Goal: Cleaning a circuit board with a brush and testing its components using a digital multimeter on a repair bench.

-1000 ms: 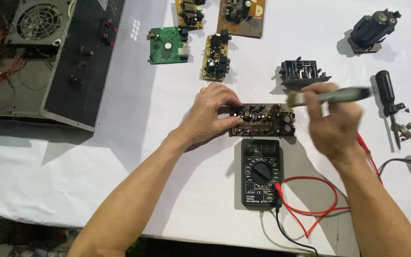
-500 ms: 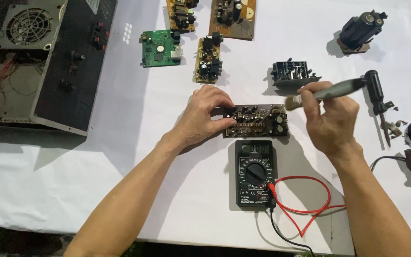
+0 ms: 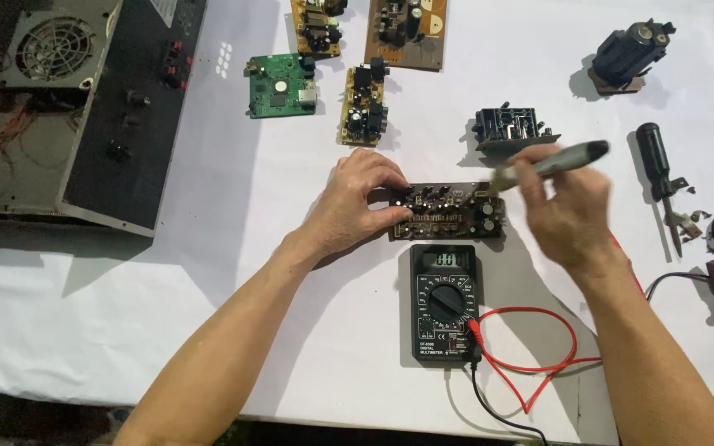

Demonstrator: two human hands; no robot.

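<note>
A brown circuit board (image 3: 448, 212) was lying flat on the white-covered table (image 3: 307, 272), just above a black multimeter (image 3: 445, 302). The board's left end was pinned by the left hand (image 3: 359, 206), fingers curled over its near and far edges. A grey pen-shaped tool (image 3: 551, 163) was clamped in the right hand (image 3: 568, 206), its tip angled down-left at the board's upper right corner; contact could not be confirmed. Red and black leads (image 3: 530, 363) were looped beside the meter. Further up, a green board (image 3: 278, 85), other small boards and a black connector block (image 3: 510, 128) were spread out. A black-handled screwdriver (image 3: 659, 177) was lying to the right, well apart.
</note>
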